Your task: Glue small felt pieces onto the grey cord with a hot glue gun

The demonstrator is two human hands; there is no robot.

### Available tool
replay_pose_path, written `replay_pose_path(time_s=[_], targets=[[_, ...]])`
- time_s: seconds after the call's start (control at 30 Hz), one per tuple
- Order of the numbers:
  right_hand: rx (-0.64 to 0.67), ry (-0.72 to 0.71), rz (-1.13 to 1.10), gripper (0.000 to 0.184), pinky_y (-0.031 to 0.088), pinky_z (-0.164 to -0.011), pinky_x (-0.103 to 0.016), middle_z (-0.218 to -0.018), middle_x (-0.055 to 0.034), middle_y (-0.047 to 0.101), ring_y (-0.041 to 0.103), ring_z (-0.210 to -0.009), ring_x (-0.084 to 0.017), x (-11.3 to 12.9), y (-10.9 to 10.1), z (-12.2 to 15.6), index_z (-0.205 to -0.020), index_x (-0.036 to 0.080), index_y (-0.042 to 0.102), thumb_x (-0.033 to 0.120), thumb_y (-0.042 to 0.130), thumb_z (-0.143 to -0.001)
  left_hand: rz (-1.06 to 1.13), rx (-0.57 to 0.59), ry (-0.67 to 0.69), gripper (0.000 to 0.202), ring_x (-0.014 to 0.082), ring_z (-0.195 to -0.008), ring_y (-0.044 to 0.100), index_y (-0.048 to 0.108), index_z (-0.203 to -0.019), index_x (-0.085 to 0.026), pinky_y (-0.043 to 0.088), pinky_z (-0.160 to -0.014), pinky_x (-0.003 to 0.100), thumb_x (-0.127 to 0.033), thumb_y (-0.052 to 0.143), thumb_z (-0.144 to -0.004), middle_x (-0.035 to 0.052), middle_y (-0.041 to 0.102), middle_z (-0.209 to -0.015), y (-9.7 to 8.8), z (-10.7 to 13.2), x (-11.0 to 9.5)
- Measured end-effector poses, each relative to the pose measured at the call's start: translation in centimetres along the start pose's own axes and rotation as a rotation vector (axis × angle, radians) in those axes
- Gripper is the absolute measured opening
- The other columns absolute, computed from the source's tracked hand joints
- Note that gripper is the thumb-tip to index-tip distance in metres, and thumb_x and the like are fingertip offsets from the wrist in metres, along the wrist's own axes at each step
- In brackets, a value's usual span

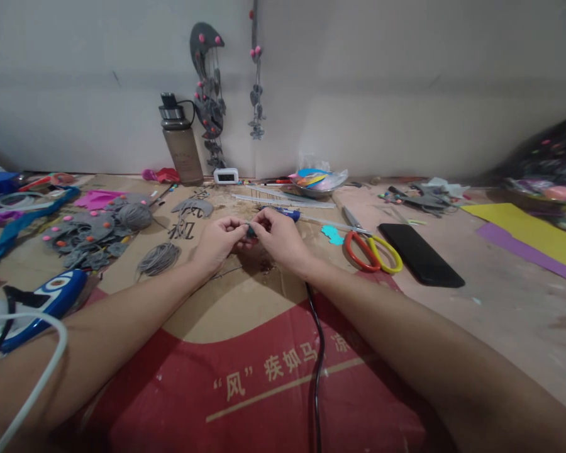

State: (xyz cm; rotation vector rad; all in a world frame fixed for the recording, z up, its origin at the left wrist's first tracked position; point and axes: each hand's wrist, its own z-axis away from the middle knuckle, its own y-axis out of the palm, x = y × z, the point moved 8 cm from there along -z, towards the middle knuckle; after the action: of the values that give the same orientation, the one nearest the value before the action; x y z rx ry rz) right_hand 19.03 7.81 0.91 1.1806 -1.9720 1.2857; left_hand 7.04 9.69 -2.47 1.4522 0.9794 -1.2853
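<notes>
Over the cardboard, my left hand (222, 242) and my right hand (283, 240) meet fingertip to fingertip, both closed in a pinch. Between them is a small dark teal piece (251, 231), mostly covered by the fingers; its material is too small to tell. Just behind my right hand lies a blue glue gun (290, 214), partly hidden, with a clear glue stick (327, 223) at its rear. A bright turquoise cut-out piece (332, 235) rests to the right. Left of my left hand are a coil of grey cord (158, 258) and a grey crescent-shaped piece (199, 206).
Scissors (375, 251) with red and yellow handles lie beside a black phone (419, 255). A black cable (318, 352) crosses the red-printed cardboard (193, 390). Grey felt pieces (92, 229) are heaped left; a bottle (182, 148) and small clock (226, 176) stand by the wall.
</notes>
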Motion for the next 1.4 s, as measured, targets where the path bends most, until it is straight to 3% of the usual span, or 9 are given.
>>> replay_pose_path(time_s=[0.17, 0.33, 0.4, 0.5, 0.7, 0.9, 1.17, 1.4], targets=[[-0.017, -0.013, -0.022, 0.02, 0.041, -0.065, -0.028, -0.075, -0.0007, 0.059, 0.054, -0.067, -0.014, 0.4, 0.1, 0.4, -0.099, 0.018, 0.05, 0.028, 0.051, -0.082, -0.064, -0.089, 0.068, 0.023, 0.0106, -0.058, 0.059, 0.061, -0.075, -0.014, 0.05, -0.054, 0.023, -0.032, 0.072, -0.063, 0.001, 0.064, -0.069, -1.3, -0.4, -0.1], [-0.018, -0.028, -0.074, 0.013, 0.043, -0.069, -0.027, -0.083, -0.0027, 0.061, 0.056, -0.073, -0.014, 1.0, 0.3, 0.7, -0.089, 0.019, 0.053, 0.031, 0.047, -0.085, -0.216, -0.197, 0.169, 0.023, 0.0053, -0.042, 0.044, 0.066, -0.079, -0.016, 0.034, -0.039, 0.017, -0.036, 0.068, -0.068, -0.0034, 0.056, -0.057, -2.6, -0.4, -0.9], [-0.06, -0.031, -0.104, 0.014, 0.043, -0.07, -0.027, -0.085, -0.0029, 0.061, 0.056, -0.074, -0.013, 1.0, 0.1, 0.8, -0.091, 0.019, 0.053, 0.03, 0.047, -0.085, -0.185, -0.17, 0.139, 0.024, 0.0057, -0.04, 0.044, 0.065, -0.079, -0.016, 0.033, -0.038, 0.017, -0.038, 0.067, -0.069, -0.0036, 0.055, -0.055, -2.4, -0.4, -0.7], [-0.12, -0.065, -0.109, 0.018, 0.044, -0.07, -0.027, -0.086, -0.0029, 0.061, 0.056, -0.073, -0.013, 1.2, -0.5, 0.8, -0.1, 0.019, 0.052, 0.027, 0.049, -0.084, -0.079, -0.138, 0.096, 0.025, 0.0082, -0.049, 0.053, 0.063, -0.075, -0.014, 0.043, -0.047, 0.019, -0.036, 0.07, -0.066, -0.0007, 0.06, -0.06, -1.7, -0.3, -0.5], [-0.062, -0.198, 0.086, 0.012, 0.042, -0.073, -0.03, -0.086, -0.0056, 0.061, 0.053, -0.081, -0.017, 1.9, -0.2, 0.6, -0.084, 0.019, 0.06, 0.02, 0.047, -0.085, 0.113, -0.093, -0.012, 0.025, 0.0078, -0.055, 0.058, 0.064, -0.074, -0.011, 0.048, -0.056, 0.019, -0.03, 0.076, -0.061, 0.0013, 0.063, -0.065, -1.0, -0.4, 0.2], [-0.06, -0.225, 0.113, 0.015, 0.043, -0.071, -0.029, -0.083, -0.0051, 0.059, 0.054, -0.081, -0.017, 1.5, -0.2, 0.6, -0.085, 0.019, 0.062, 0.018, 0.048, -0.085, 0.199, -0.025, -0.075, 0.018, 0.0075, -0.059, 0.059, 0.066, -0.076, -0.012, 0.052, -0.065, 0.021, -0.024, 0.073, -0.066, 0.0027, 0.065, -0.07, -0.8, -0.7, 0.9], [-0.041, -0.281, 0.103, 0.017, 0.044, -0.073, -0.029, -0.085, -0.0062, 0.057, 0.053, -0.083, -0.017, 1.3, 0.2, 0.6, -0.086, 0.018, 0.064, 0.017, 0.047, -0.085, 0.215, 0.019, -0.073, 0.016, 0.0088, -0.06, 0.059, 0.065, -0.076, -0.012, 0.05, -0.057, 0.02, -0.025, 0.069, -0.068, 0.0029, 0.064, -0.069, -0.2, -0.5, 0.4], [-0.004, -0.271, 0.126, 0.016, 0.044, -0.073, -0.03, -0.088, -0.0066, 0.057, 0.053, -0.084, -0.017, 1.3, 0.4, 0.6, -0.087, 0.02, 0.063, 0.018, 0.047, -0.085, 0.164, -0.054, -0.091, 0.019, 0.0072, -0.051, 0.054, 0.064, -0.071, -0.011, 0.047, -0.051, 0.018, -0.025, 0.073, -0.063, 0.0008, 0.06, -0.059, -0.8, -0.7, 0.8]])
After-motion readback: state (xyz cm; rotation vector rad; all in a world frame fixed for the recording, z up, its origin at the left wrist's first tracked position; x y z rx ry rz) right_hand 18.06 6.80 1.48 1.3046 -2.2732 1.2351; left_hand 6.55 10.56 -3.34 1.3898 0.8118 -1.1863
